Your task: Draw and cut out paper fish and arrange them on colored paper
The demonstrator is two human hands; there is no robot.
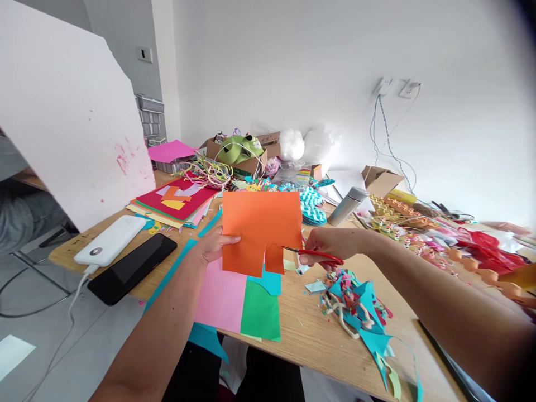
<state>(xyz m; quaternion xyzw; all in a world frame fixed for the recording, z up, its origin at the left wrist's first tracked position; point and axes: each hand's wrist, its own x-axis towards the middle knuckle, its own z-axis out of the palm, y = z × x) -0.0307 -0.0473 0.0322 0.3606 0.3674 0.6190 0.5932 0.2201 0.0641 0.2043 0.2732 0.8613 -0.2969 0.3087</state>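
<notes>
My left hand (pixel 214 244) pinches the left edge of an orange sheet of paper (pixel 259 220), thumb on top, and holds it above the table. A slit runs up from the sheet's lower edge, and a notch is cut at its lower right. My right hand (pixel 321 245) is closed round the red handles of a pair of scissors (pixel 324 257). The blades point left and meet the orange paper near the notch. Beneath the sheet lie a pink sheet (pixel 220 298), a green sheet (pixel 262 312) and blue paper (pixel 272 283).
A pile of paper scraps (pixel 355 307) lies at the right front. At left are a white power bank (pixel 111 240), a black phone (pixel 133 268) and stacked coloured paper (pixel 184 204). A silver bottle (pixel 348 206) stands behind my right hand. Craft supplies crowd the back and right.
</notes>
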